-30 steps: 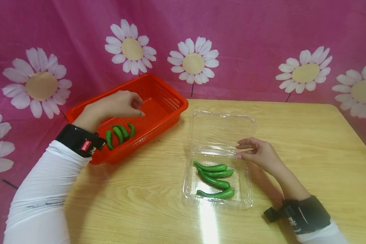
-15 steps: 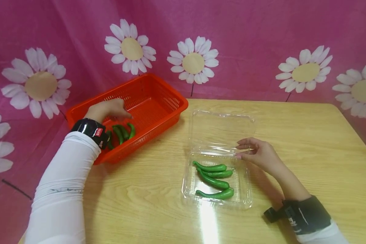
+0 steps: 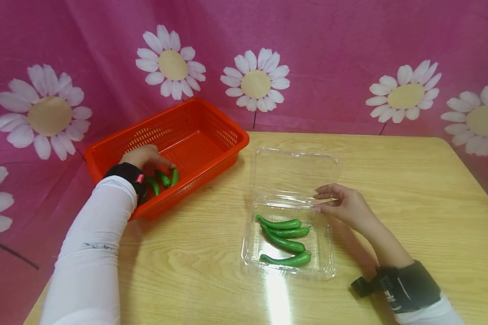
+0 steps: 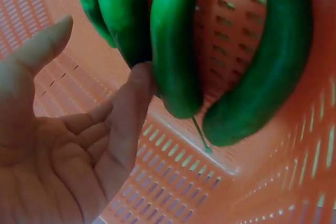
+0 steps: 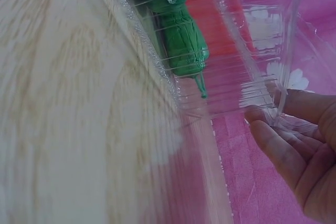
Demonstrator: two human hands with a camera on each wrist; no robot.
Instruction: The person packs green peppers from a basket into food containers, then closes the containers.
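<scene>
The left hand, fingers loose, touches green chili peppers in the red basket; the right hand pinches the clear plastic box holding four more chilies

On the counter, a basket holding peppers lies left of a container with four peppers inside.

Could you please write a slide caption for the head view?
Left hand reaches among green peppers in a red basket; right hand holds an open clear container.
</scene>
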